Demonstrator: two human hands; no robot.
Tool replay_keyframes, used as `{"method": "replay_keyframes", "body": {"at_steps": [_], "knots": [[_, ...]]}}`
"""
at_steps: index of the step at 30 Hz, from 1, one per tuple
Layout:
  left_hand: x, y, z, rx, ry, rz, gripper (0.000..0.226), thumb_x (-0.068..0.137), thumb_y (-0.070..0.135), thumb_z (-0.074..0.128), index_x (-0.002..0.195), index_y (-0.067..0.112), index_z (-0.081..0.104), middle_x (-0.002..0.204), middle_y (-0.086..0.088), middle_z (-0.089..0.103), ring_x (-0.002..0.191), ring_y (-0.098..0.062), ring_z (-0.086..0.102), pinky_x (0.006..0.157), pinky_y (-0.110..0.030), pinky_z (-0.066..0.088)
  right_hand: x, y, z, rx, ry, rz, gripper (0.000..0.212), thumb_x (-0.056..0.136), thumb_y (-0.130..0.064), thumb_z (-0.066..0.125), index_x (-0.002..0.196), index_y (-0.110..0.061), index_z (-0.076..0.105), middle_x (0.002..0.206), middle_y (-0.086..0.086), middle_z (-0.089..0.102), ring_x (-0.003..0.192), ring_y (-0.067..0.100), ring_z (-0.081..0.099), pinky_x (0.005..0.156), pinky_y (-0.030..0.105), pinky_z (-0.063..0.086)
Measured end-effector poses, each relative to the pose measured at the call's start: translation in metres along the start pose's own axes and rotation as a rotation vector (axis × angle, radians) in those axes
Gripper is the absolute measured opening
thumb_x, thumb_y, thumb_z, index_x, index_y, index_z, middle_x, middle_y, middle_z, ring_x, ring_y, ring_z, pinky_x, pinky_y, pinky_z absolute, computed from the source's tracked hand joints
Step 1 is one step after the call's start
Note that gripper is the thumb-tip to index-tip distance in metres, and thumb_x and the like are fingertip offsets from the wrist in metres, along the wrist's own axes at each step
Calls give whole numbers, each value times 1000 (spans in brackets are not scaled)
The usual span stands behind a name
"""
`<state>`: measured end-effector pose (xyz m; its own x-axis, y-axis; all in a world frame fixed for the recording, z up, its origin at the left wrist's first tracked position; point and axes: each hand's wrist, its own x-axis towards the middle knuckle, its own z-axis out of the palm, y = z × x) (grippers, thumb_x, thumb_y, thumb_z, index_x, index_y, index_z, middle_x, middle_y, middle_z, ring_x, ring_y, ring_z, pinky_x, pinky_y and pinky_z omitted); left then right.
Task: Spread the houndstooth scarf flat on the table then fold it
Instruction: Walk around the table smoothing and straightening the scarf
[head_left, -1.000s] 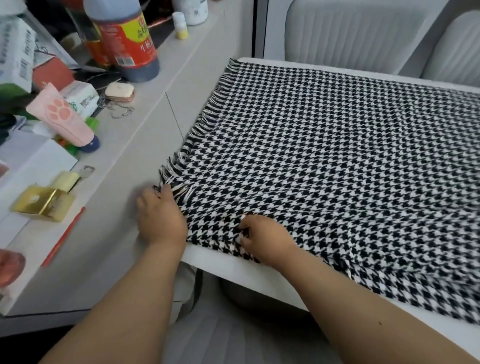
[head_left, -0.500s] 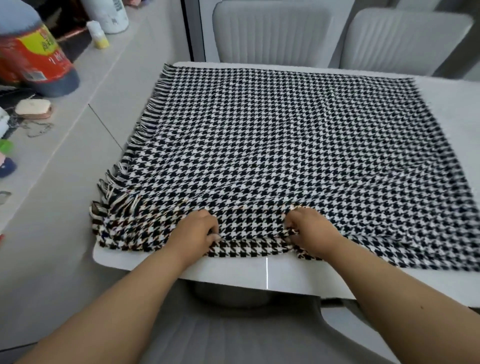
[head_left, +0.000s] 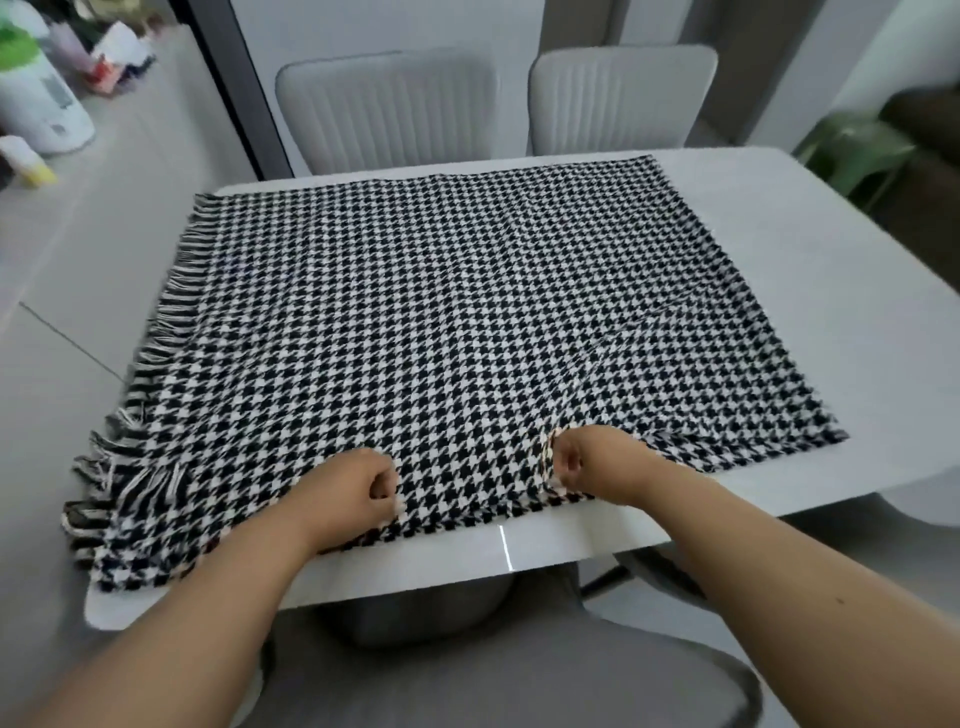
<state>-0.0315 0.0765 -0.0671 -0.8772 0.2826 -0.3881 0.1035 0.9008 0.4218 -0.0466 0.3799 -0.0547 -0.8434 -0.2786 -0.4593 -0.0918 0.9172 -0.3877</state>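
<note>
Black-and-white houndstooth wool scarf (head_left: 467, 338) lies spread on white surface (head_left: 831, 291), long way left to right, fringe at left edge. Left hand (head_left: 348, 493), right hand (head_left: 592, 462) both pinch near hem, close together. Cloth stretches away toward far edge.

I see both forearms reaching forward, bare, converging slightly. My left hand (head_left: 347, 491) is knuckles up, fingers curled, thumb pinched against them. My right hand (head_left: 592, 460) matches it, fingers curled tight, near the left but apart.
</note>
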Motion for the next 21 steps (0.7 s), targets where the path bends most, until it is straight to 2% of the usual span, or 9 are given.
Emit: {"method": "replay_keyframes", "body": {"at_steps": [6,8,11,13,15,16,19,20,21], "knots": [[19,64,10,-9,37,111,17,87,36,67,80,25,56,86,8,57,77,-13,56,72,-32,50,-20,73,-20,-48,163,216,3,90,-19,59,93,-17,59,91,2,63,78,18,56,60,28,42],[26,82,20,0,38,147,14,87,37,65,84,27,56,89,11,54,77,-8,53,72,-27,48,-17,94,-24,-86,208,258,13,89,-20,61,101,-16,59,101,4,62,85,20,56,69,30,46],[37,108,34,29,71,178,14,89,38,64,94,27,57,95,13,51,85,-6,49,77,-23,45,-5,124,-26,-163,244,240,37,87,-27,65,121,-18,54,117,6,57,105,24,55,85,34,47],[46,127,43,41,95,188,16,89,39,63,98,27,57,101,12,52,93,-7,48,83,-25,46,3,140,-27,-252,239,175,36,88,-28,64,122,-20,54,116,5,54,111,25,52,89,35,46],[55,146,53,37,110,183,20,89,40,62,104,26,58,107,11,52,99,-7,49,88,-25,45,9,154,-30,-333,163,64,17,89,-19,58,105,-21,64,103,2,55,105,22,55,82,30,45],[60,155,58,40,117,181,23,89,41,63,106,26,58,109,11,52,102,-8,49,89,-25,44,8,160,-36,-341,61,29,15,87,-12,57,93,-22,67,97,-1,58,98,20,57,76,28,45],[79,181,74,100,140,175,37,87,44,64,118,27,54,119,10,50,108,-9,48,90,-23,42,1,180,-58,-232,-357,53,28,81,-5,57,71,-30,62,87,-8,62,85,12,57,70,24,44],[85,188,78,115,145,160,44,86,45,64,124,26,51,122,9,49,110,-11,48,91,-24,43,-1,188,-65,-197,-375,70,26,82,-8,58,70,-31,61,85,-10,61,83,11,56,70,23,44],[90,195,83,120,146,136,51,86,47,64,129,25,47,125,8,47,112,-12,48,92,-26,44,-1,198,-71,-155,-309,83,20,84,-12,59,72,-28,59,84,-8,61,81,12,55,69,25,44]]}}
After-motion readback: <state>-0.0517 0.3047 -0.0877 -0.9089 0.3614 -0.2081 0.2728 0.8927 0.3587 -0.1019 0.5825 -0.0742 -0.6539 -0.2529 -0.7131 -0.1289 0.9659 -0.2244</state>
